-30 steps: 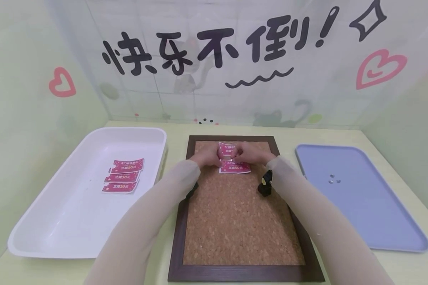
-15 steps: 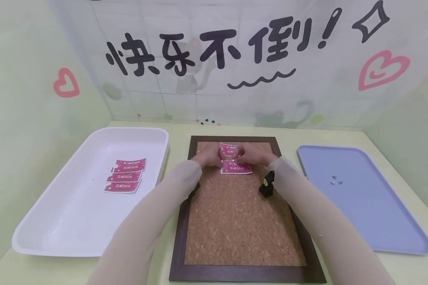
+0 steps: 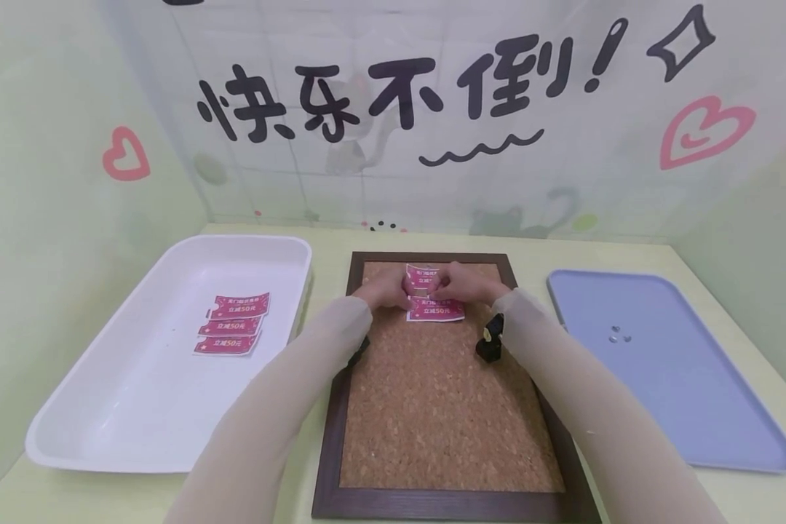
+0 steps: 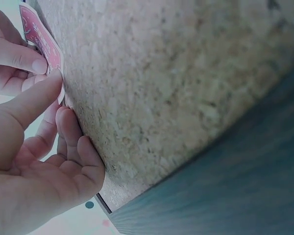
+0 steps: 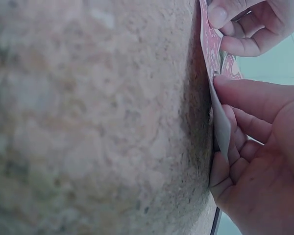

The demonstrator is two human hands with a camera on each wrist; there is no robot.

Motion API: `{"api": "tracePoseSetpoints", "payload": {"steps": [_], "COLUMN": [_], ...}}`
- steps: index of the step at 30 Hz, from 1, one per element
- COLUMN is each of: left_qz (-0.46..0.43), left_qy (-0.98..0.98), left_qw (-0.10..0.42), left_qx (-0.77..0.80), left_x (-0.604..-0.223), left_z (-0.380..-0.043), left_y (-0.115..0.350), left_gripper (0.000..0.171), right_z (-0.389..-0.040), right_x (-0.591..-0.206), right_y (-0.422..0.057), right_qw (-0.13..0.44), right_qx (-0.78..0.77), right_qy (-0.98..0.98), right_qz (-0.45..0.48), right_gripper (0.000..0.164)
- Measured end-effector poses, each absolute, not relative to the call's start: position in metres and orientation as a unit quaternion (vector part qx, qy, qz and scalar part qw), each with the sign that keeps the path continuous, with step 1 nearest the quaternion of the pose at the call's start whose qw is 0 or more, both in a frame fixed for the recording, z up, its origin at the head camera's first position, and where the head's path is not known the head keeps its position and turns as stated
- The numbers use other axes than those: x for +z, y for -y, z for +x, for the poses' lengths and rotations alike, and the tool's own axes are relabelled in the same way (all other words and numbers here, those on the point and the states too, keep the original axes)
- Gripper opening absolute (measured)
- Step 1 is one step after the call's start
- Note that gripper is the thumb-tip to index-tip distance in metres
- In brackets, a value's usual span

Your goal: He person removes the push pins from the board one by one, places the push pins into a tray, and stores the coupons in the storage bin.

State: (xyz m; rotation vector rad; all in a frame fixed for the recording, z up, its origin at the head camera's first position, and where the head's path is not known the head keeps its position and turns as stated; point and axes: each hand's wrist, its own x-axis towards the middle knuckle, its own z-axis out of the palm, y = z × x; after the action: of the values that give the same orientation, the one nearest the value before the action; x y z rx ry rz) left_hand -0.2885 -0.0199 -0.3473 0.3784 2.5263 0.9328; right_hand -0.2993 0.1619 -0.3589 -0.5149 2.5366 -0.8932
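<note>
On the upper part of the framed cork board (image 3: 432,407) lie two pink coupons, one above the other. My left hand (image 3: 385,287) pinches the left end of the lower coupon (image 3: 435,313), its thumb on the printed face. Just right of it, my right hand (image 3: 463,282) holds a small shiny thumbtack (image 5: 216,74) under the thumb tip at the coupon's top edge; its exact shape is hidden. The coupon's right end curls off the board in the right wrist view. Above, the upper coupon (image 3: 421,275) is partly covered by both hands.
A white basin (image 3: 131,407) stands left, holding three more overlapping coupons (image 3: 231,326). To the right is a blue tray (image 3: 668,393) with several small clear tacks (image 3: 618,335). A dark wooden frame (image 3: 458,503) edges the board. A printed curtain (image 3: 393,182) hangs behind.
Both hands stay at the lower coupon and barely shift. The whole head view has drifted slightly right and down. The basin and tray contents look the same.
</note>
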Motion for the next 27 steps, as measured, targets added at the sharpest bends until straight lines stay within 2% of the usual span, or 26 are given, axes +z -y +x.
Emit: {"api": "tracePoseSetpoints", "payload": {"steps": [10, 21, 27], "left_qz": [0.138, 0.139, 0.135], "left_qy": [-0.907, -0.911, -0.908], "left_qw": [0.206, 0.207, 0.21], "left_qx": [0.34, 0.329, 0.336], "left_x": [-0.349, -0.349, -0.349], "left_z": [-0.288, -0.289, -0.288], "left_y": [0.021, 0.02, 0.02], "left_gripper": [0.02, 0.02, 0.021], "right_z": [-0.298, -0.299, -0.302], "right_x": [-0.358, -0.35, -0.347], "right_y": [-0.16, -0.162, -0.161], "right_qw": [0.196, 0.222, 0.236], "right_qx": [-0.309, -0.3, -0.287], "right_qy": [-0.91, -0.91, -0.907], "right_qz": [-0.195, -0.182, -0.199], "right_gripper": [0.009, 0.019, 0.018]}}
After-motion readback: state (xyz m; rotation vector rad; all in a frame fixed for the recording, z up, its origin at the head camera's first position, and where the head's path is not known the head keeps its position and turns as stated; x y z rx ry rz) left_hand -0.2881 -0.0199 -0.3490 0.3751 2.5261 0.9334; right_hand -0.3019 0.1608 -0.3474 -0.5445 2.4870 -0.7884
